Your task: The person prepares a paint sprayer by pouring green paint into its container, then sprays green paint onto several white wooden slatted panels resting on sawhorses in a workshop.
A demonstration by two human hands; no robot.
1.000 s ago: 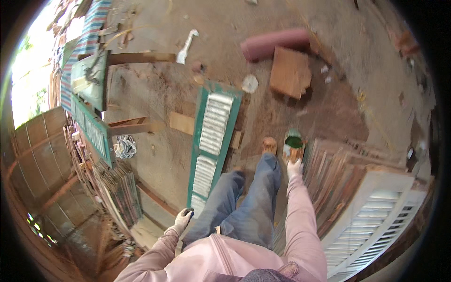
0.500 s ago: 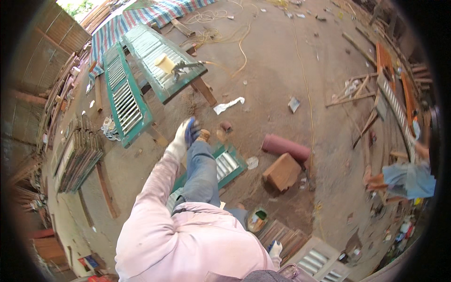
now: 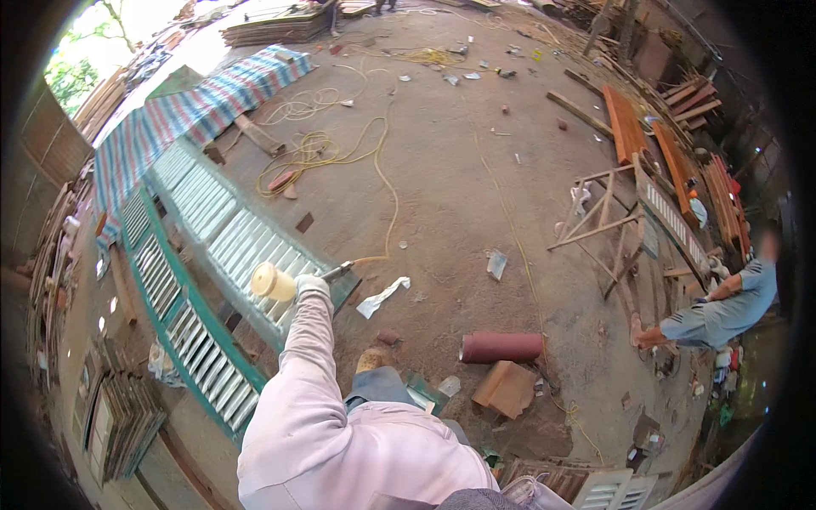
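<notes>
My gloved left hand (image 3: 312, 285) reaches forward and is closed around a paint spray gun (image 3: 339, 271). Its round cream cup (image 3: 274, 282) sticks out to the left of my fingers, and the air hose (image 3: 371, 257) runs off its right end. The gun is over the near end of a louvred shutter panel (image 3: 248, 244), pale green with a darker frame. Beside that panel on the left is a narrower green louvred shutter (image 3: 189, 330). My right hand is out of sight.
A striped tarp (image 3: 201, 102) covers the far left. Yellow hose coils (image 3: 314, 153) lie on the floor. A maroon roll (image 3: 501, 347) and a cardboard box (image 3: 506, 388) are right of my legs. Another person (image 3: 722, 306) works by wooden frames at right. Stacked shutters (image 3: 119, 425) stand lower left.
My left hand has moved forward from beside my knee and taken hold of the spray gun. I have stepped nearer the shutters. My right hand has dropped out of view.
</notes>
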